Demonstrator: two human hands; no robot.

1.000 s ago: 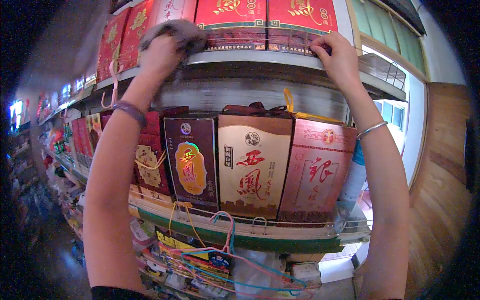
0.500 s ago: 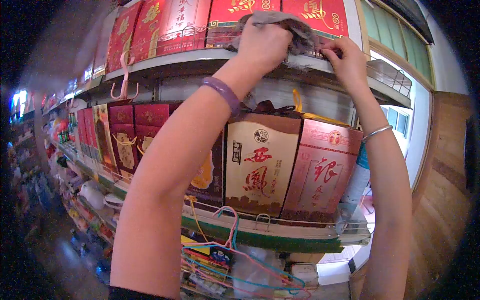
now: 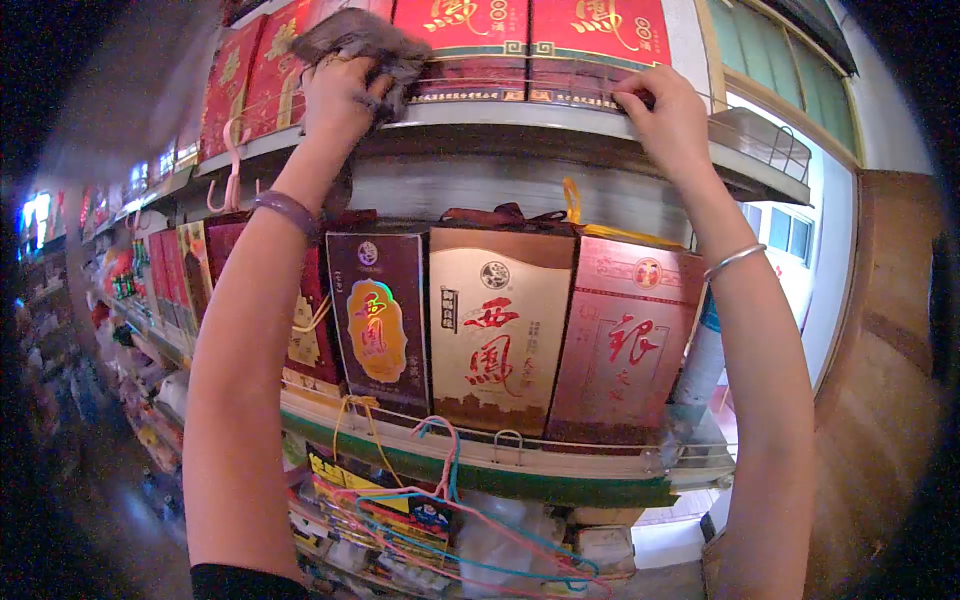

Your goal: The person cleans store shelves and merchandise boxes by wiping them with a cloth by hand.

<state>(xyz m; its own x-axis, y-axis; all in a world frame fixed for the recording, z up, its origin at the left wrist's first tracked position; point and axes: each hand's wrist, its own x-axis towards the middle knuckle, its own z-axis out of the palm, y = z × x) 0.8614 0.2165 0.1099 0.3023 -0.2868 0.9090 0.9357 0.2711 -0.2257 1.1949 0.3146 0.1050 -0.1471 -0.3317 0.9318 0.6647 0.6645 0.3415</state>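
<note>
My left hand [image 3: 338, 98] is closed around a crumpled grey cloth [image 3: 362, 40], up at the front edge of the upper shelf [image 3: 500, 117]. The cloth covers part of the red gift boxes behind it. At the right end of that shelf, my right hand [image 3: 670, 112] pinches the thin wire guard rail [image 3: 590, 62] in front of a red box [image 3: 600, 40] with gold lettering. Another red box [image 3: 462, 35] stands between the two hands.
Below, a dark box [image 3: 378, 320], a cream-and-brown box [image 3: 500, 335] and a pink box [image 3: 628, 345] line the lower shelf [image 3: 480, 470]. Hangers [image 3: 445, 490] dangle under it, and a pink hook [image 3: 234, 170] hangs at left. A wooden panel [image 3: 890, 380] stands right.
My left hand has swept the cloth leftward along the upper shelf edge, uncovering the fronts of two red boxes. My right hand stays by the rail; the view has shifted slightly.
</note>
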